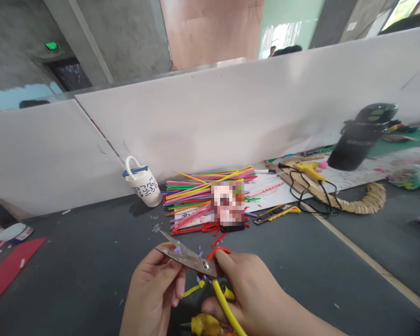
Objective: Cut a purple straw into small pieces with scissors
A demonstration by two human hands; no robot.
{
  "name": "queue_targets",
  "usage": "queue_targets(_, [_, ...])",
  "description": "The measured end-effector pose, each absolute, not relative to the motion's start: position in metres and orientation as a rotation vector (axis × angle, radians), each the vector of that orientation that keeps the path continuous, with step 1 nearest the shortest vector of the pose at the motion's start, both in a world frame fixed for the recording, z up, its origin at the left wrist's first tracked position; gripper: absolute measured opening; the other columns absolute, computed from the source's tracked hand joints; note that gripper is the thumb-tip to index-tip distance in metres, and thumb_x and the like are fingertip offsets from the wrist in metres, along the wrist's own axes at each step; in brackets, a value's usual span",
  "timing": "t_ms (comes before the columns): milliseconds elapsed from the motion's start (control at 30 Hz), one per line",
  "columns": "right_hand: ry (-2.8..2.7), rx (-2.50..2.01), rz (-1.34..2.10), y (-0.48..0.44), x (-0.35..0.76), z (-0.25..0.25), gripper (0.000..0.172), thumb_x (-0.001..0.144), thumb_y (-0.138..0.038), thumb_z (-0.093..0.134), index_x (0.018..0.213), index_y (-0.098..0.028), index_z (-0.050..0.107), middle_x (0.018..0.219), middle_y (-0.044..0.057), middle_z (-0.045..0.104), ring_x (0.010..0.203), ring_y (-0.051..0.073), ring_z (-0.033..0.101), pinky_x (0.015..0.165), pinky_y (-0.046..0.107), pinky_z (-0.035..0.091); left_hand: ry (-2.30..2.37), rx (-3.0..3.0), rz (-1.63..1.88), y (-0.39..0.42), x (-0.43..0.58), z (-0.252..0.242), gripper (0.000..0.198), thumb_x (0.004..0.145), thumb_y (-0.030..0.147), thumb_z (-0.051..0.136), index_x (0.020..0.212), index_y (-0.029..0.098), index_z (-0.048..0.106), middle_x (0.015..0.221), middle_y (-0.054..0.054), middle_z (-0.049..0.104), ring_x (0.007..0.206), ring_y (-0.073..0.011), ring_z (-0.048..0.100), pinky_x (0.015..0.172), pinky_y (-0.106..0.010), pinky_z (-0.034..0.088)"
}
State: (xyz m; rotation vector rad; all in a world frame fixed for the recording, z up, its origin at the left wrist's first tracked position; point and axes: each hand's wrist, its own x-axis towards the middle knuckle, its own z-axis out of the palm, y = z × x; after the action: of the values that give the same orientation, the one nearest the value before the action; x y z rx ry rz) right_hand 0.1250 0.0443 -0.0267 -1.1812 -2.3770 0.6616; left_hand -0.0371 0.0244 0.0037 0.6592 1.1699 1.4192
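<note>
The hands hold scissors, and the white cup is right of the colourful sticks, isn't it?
Not quite. The head view shows the white cup left of the colourful sticks. The right hand and left hand do hold the scissors.

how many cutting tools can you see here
2: scissors held by left hand and right hand; yellow utility knife right of the straw pile. More may be hidden.

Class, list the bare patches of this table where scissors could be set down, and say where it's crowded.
Free: dark mat between red sheet and mug; also right of the right hand, up to the tape line. Crowded: around straws, knife, glue gun.
</note>
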Motion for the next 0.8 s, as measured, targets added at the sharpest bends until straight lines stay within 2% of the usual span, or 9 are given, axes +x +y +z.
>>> queue_targets(600, [-2.364,-1.232,0.612,0.0412,0.1232,-0.0351,0.051,0.073,-0.072,0.045,0.073,-0.021,0.045,0.063,-0.001,0.057,0.052,0.016,0.049,0.048,0.025,0.021,1.111,0.681,1.384,0.0253,-0.038,0.0026,0.012,0.066,0.025,0.073,0.063,0.015,0.066,0.047,0.004,0.054,0.034,-0.0009,0.036,0.034,-0.011,0.026])
queue_targets(800, [-2.376,-1.276,0.623,0.0448,0.1238,-0.032,0.043,0.078,-0.064,0.046,0.073,-0.02,0.048,0.058,-0.001,0.056,0.05,0.015,0.049,0.047,0.025,0.019,1.125,0.724,1.366,0.0261,-0.0412,0.0024,0.008,0.068,0.023,0.07,0.067,0.015,0.067,0.053,0.002,0.059,0.036,-0.0015,0.039,0.034,-0.012,0.029])
